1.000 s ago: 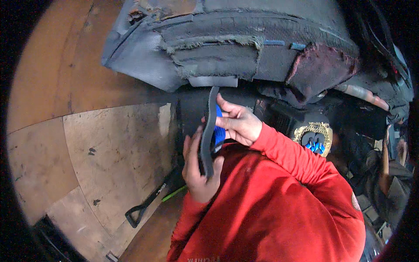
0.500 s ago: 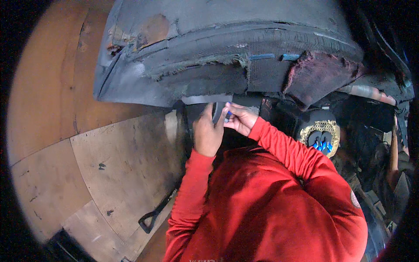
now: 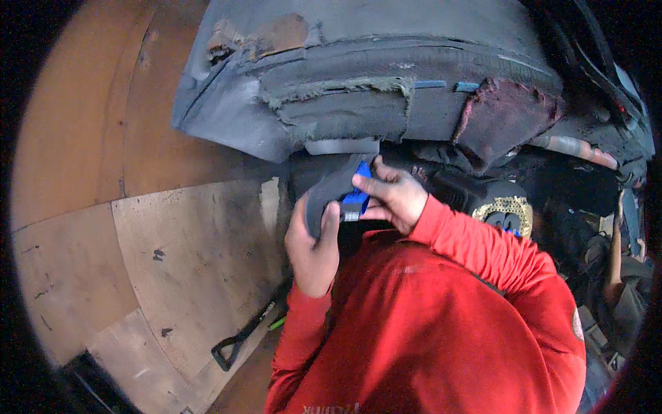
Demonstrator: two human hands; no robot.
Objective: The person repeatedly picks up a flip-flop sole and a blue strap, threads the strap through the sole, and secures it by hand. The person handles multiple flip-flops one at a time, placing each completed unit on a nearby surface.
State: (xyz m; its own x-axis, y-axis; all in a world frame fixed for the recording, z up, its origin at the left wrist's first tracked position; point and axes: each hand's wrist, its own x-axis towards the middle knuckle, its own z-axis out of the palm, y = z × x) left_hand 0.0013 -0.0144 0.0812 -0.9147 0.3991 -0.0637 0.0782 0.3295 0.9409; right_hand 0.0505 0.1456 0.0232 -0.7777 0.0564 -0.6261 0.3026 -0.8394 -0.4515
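A flip-flop with a dark grey sole (image 3: 325,196) and a blue strap (image 3: 360,186) is held between my two hands, tilted in front of my chest. My left hand (image 3: 312,252) grips one end of the sole, thumb on its face. On the strap side my right hand (image 3: 398,194) closes its thumb and fingers round the blue strap. A small pale label (image 3: 351,216) shows at the strap's lower end. Just beyond the flip-flop lies a light grey strip (image 3: 343,146) at the near edge of a dusty grey covered bench (image 3: 386,58).
A dark red frayed cloth (image 3: 507,121) hangs over the bench edge. To the right, flip-flops (image 3: 502,221) rest on a round yellowish perforated surface (image 3: 525,210). Plywood panels (image 3: 200,269) lie at left, with a black loop handle (image 3: 224,355) beside them.
The flip-flop has turned so that its sole face and blue strap show. My left hand has dropped lower and nearer, and my right hand has shifted slightly right.
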